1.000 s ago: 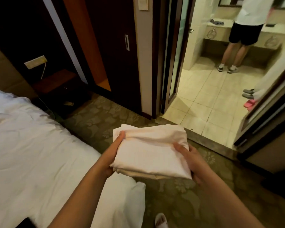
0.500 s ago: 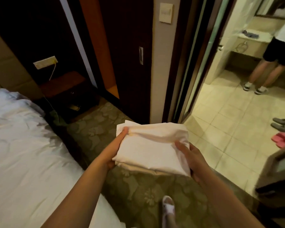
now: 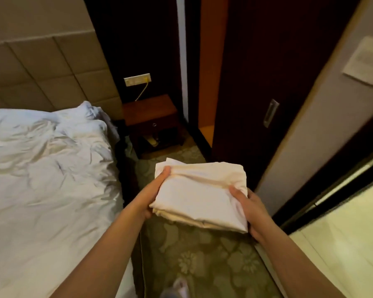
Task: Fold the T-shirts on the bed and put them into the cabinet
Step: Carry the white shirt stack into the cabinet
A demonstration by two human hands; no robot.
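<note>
Head view: framing has swung left since a second ago. The tiled room and the standing person are out of shot; the bed (image 3: 41, 179), padded headboard (image 3: 41, 67) and nightstand (image 3: 152, 119) now fill the left and centre. The dark cabinet (image 3: 256, 82) sits straight ahead, its sliding door showing a recessed metal handle (image 3: 271, 113), with an orange-lit opening (image 3: 209, 82) beside it.

The shirt stack (image 3: 199, 195) sits in the same two-handed hold as before, carried in the air over the carpet (image 3: 202, 259), between bed and cabinet. Left hand (image 3: 153, 195): thumb on top of the stack's left corner, fingers hidden beneath (presumably curled under). Right hand (image 3: 249, 204): thumb pressed on the top right edge, fingers under the cloth, clamped on it.

Judgement: folding is done for this stack; the turn points the person at the cabinet, so placing comes next.

Materials: shirts are soft off-white cloth, folded into a flat rectangle of several layers, edges slightly uneven. Bedding is white and heavily wrinkled. Carpet is green with a floral pattern. Nightstand is dark polished wood.
</note>
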